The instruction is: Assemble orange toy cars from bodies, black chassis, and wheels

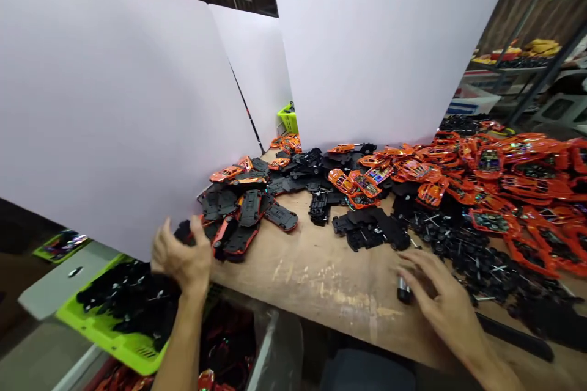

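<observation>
Hands apart on my feed: left hand curls at a black toy chassis, grip unclear; open right hand beside a metal cylinder.

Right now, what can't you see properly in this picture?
All in the head view:
- Black plastic piece by the left hand: the fingers cover part of it.
- Small silver-and-black cylinder by the right hand: the fingers hide some, so I can't tell what it is.
- Dark red parts below the table: the bottom edge cuts them off.
- Orange plastic car shells: the right edge cuts the pile off.
- Behind the tall white panels: the panels block the view.
</observation>
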The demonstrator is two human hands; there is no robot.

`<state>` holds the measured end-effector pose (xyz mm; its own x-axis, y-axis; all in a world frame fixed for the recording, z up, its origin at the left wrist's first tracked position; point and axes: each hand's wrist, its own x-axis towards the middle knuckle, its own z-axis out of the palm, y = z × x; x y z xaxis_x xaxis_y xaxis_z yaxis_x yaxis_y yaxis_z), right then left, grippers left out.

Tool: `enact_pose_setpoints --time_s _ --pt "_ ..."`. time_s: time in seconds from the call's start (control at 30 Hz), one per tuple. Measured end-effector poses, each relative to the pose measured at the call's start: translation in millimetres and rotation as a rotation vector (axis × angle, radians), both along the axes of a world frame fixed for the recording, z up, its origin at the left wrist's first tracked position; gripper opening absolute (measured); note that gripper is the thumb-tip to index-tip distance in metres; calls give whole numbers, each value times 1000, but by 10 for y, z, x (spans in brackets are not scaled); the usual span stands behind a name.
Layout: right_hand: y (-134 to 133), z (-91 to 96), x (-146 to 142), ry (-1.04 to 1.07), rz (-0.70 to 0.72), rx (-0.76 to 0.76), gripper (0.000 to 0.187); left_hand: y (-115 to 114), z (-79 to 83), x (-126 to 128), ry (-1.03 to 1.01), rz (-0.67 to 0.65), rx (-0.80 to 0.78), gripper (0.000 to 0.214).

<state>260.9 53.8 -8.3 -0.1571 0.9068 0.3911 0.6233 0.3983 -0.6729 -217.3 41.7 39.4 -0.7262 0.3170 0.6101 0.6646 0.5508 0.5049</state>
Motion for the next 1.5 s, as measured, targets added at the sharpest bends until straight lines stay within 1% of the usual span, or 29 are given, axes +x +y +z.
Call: enact_pose_setpoints --time_s 0.03,0.07,0.1,0.17,0.23,0.33,0.43,0.53,0.63,0.7,0.77,0.83,0.9,0.97,1.0,1.03,1.07,1.1,1.13,1.17,1.2,1.23,1.27,1.3,1.33,1.37,1.43,1.5 --pt "60 -2 23 -14 -6 17 29 -166 -106 -33 -67 63 -11 77" --pt "129 -2 42 -28 2 35 28 -289 -208 -76 -146 66 -53 81" --pt "208 0 54 -40 20 56 27 -363 -299 -125 -221 36 -104 83" --pt "399 25 40 -56 64 102 26 -368 -428 -219 -332 -54 -201 86" --pt "643 74 -30 -75 92 141 26 -241 -476 -269 -375 -100 -247 88" --pt "1069 181 -228 -171 89 150 26 17 -425 -241 -389 -144 -282 91" --pt "1435 279 -513 -294 68 81 25 210 -333 -163 -381 -173 -292 90" --pt "1637 306 -789 -310 64 36 24 293 -300 -105 -340 -158 -263 83" --pt "1712 288 -903 -244 56 -13 26 271 -338 -79 -315 -162 -191 72" --pt "1738 307 -841 -148 39 -54 33 219 -377 -80 -322 -158 -137 67" --pt "1759 382 -682 -27 33 -105 45 156 -394 -93 -329 -145 -105 64" --pt "1749 509 -468 96 51 -154 58 98 -358 -89 -304 -127 -72 61" --pt "1656 659 -253 199 70 -182 65 60 -260 -13 -233 -89 12 59" --pt "1436 782 -103 270 103 -192 62 44 -131 206 -176 -78 172 56" --pt "1276 816 -67 277 145 -185 57 40 -76 385 -187 -118 245 53" --pt "1091 825 -61 257 208 -167 49 37 -39 608 -252 -206 293 50" --pt "888 807 -81 211 291 -134 38 33 -26 870 -370 -349 285 46" --pt "680 763 -119 136 385 -85 28 27 -41 1156 -555 -550 209 45" --pt "481 699 -167 50 468 -29 21 21 -85 1451 -819 -773 84 48" --pt "303 623 -212 -33 536 19 20 14 -153 1736 -1107 -946 -57 52" --pt "160 545 -244 -103 584 49 23 8 -239 1992 -1339 -1069 -157 54" --pt "60 478 -255 -152 612 66 26 4 -333 2206 -1471 -1121 -192 57" --pt "9 427 -241 -181 622 64 27 3 -425 2367 -1527 -1131 -191 59" --pt "8 398 -203 -189 609 52 27 4 -506 2473 -1535 -1125 -172 62" --pt "54 389 -144 -174 567 42 27 9 -568 2530 -1496 -1111 -148 64" --pt "138 393 -73 -150 494 37 27 17 -609 2546 -1439 -1102 -131 64" --pt "367 412 68 -126 282 33 27 41 -624 2504 -1322 -1110 -127 59" --pt "591 392 146 -172 94 0 29 63 -578 2436 -1216 -1118 -133 48"
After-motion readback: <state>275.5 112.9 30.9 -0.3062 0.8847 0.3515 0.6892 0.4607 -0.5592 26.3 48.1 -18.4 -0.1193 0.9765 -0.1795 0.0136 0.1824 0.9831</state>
